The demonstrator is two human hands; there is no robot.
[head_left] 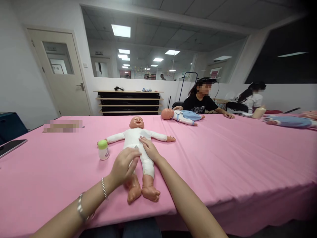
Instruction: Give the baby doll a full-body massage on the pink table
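Observation:
A baby doll [133, 136] in a white body suit lies face up in front of me, arms spread and bare feet toward me. My left hand [125, 163] is over its hip and thigh, fingers bent with the thumb apart; I see nothing held in it. My right hand [150, 149] lies with fingers stretched out on the doll's belly. Between the hands a small grey patch shows on the white cloth, too small to make out. Beside the doll's outstretched arm, on the left, stands a small bottle [103, 152] with a green cap.
A pink cloth [223, 155] covers the table. Another doll [184, 116] in blue and white lies farther back, near a seated person [200, 102]. On the right are a beige bottle [259, 112] and a third doll [289, 121]. A tablet-like device [12, 147] is at far left.

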